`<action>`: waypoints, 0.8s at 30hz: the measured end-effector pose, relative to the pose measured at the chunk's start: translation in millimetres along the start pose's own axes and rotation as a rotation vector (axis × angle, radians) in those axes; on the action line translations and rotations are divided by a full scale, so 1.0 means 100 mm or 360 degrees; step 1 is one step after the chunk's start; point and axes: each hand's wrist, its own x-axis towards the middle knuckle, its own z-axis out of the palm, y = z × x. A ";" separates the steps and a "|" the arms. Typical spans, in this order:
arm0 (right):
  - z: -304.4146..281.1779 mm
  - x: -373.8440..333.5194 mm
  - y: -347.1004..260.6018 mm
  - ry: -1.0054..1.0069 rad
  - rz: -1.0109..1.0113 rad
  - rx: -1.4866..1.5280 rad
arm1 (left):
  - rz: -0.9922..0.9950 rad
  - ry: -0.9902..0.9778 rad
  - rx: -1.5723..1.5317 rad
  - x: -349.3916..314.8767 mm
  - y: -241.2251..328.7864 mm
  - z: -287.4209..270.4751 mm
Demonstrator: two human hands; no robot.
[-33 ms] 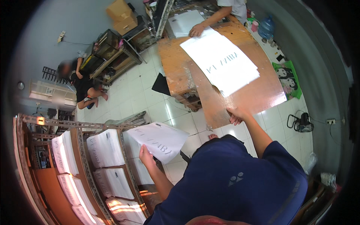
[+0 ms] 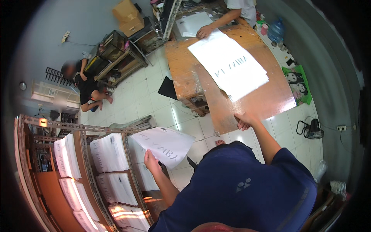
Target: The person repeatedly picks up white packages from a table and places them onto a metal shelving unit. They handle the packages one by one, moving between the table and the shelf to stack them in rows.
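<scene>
By the left hand, left of the lower centre of the frame, a white flexible sheet with dark lettering is held at its near edge, fingers and thumb clamped on it. By the right hand, right of centre, the near edge of a smooth brown flat board is touched; whether it is gripped cannot be told. The board is supported on an orange-brown wooden worktop, upper right of centre. An uneven stack of white lettered sheets is laid across both, touched at its upper end by a co-worker's hand. At lower left, piles of white lettered sheets are held in a perforated metal rack. At upper left, a seated person in dark clothes is seen.
</scene>
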 end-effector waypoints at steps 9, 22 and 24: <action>-0.40 0.24 -0.80 0.1806 -0.1287 -0.0550 | -0.0067 0.0185 -0.0046 0.00 -0.16 -0.46; -0.16 0.24 -1.48 0.2172 -0.1637 -0.1616 | -0.0302 0.0479 -0.0083 -0.20 -1.31 -2.09; -0.05 0.34 -1.66 0.1921 -0.1508 -0.1862 | -0.0270 0.0469 0.0419 -0.11 -1.46 -2.29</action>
